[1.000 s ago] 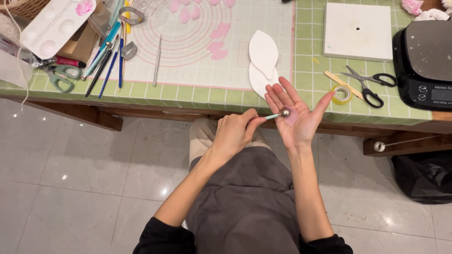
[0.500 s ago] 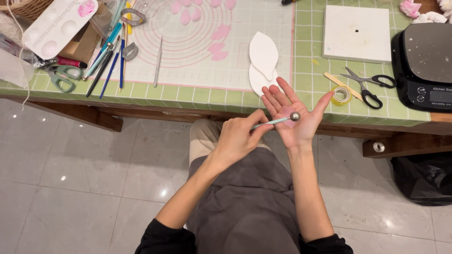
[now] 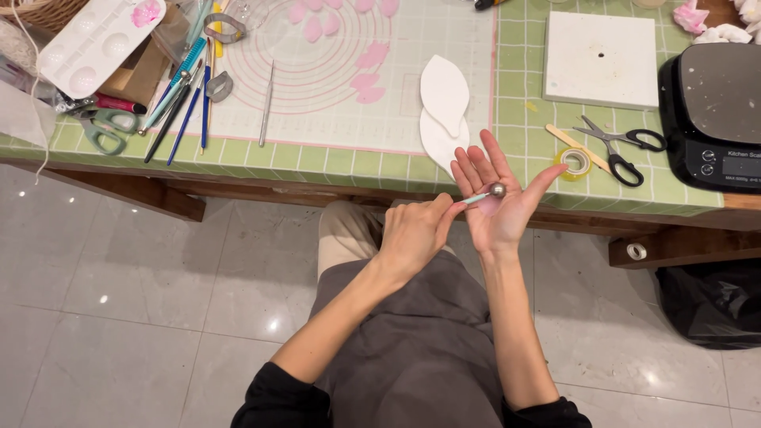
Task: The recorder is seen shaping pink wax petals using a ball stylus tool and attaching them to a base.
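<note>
Your left hand: fingers pinched round the thin pale handle of a metal ball-ended modelling tool; grip closed on it. Tool lies near level, pointing right, its round steel ball resting on the palm of your right hand.

Your right hand: open, palm up, fingers spread and lifted toward the table edge, gripping nothing. A small pink patch shows on the palm under the ball; can't tell its shape or material. Both hands sit in front of the table, above your lap, w/ grey apron below.

Table w/ green-checked cover, items beyond the hands:
- Two white leaf-shaped flat pieces, overlapping, just past your right fingertips.
- Translucent mat w/ pink ring markings, small pink petal cut-outs on it, thin metal needle tool at its left part.
- Small roll of clear tape near your right thumb; flat wooden stick and black-handled scissors beside it.
- White square foam block, far right-centre.
- Black kitchen scale, right edge.
- Left end: white plastic palette w/ pink blob, blue and dark pens and brushes, green-handled scissors, metal petal cutters.

Nothing lies between your hands and the tool; table edge stands just behind your right fingers.
</note>
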